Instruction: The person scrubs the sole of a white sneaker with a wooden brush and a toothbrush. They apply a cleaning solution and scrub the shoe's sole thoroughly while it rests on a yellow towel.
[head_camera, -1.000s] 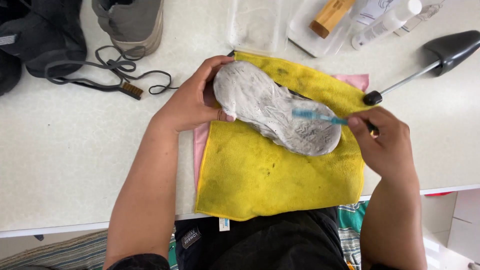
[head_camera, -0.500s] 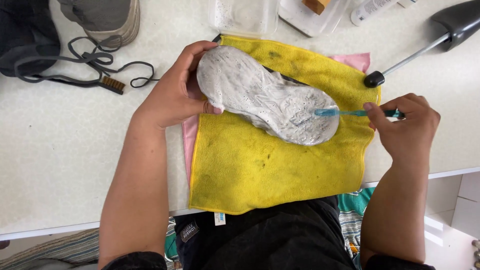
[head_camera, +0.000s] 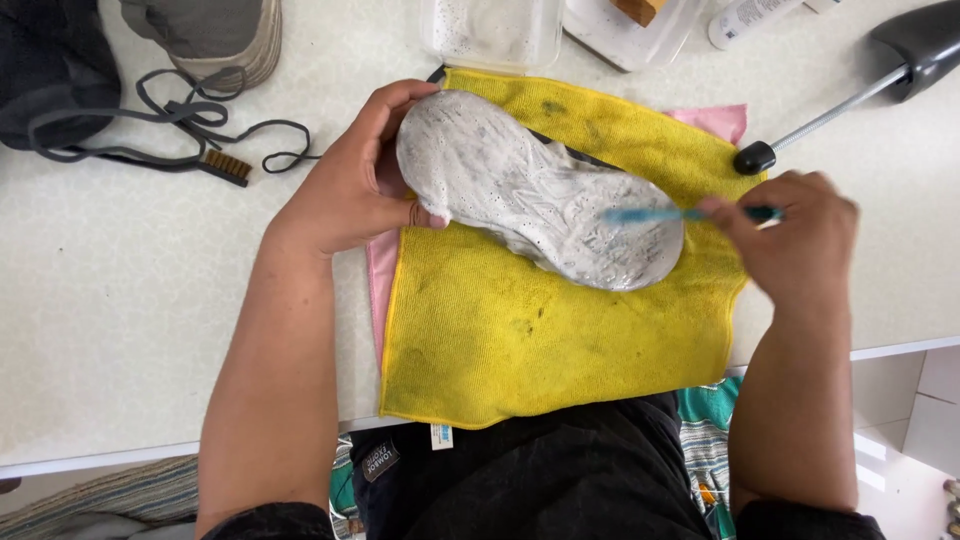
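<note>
A shoe (head_camera: 535, 190) lies sole-up and soapy grey on a stained yellow cloth (head_camera: 550, 330), which covers a pink cloth (head_camera: 380, 280). My left hand (head_camera: 355, 180) grips the shoe's heel end and steadies it. My right hand (head_camera: 785, 235) holds a blue toothbrush (head_camera: 655, 215), its blurred head resting on the toe part of the sole.
The white table (head_camera: 120, 300) carries a second grey shoe (head_camera: 205, 35), loose grey laces (head_camera: 190, 125), a small wire brush (head_camera: 225, 165), a clear tub (head_camera: 490, 30) of soapy water, a clear tray (head_camera: 630, 30), a white bottle (head_camera: 750, 15) and a black shoe tree (head_camera: 850, 90). The table edge runs just below the cloth.
The toothbrush has slid back and forth over the toe part of the sole with my right hand. My left hand keeps its hold on the heel.
</note>
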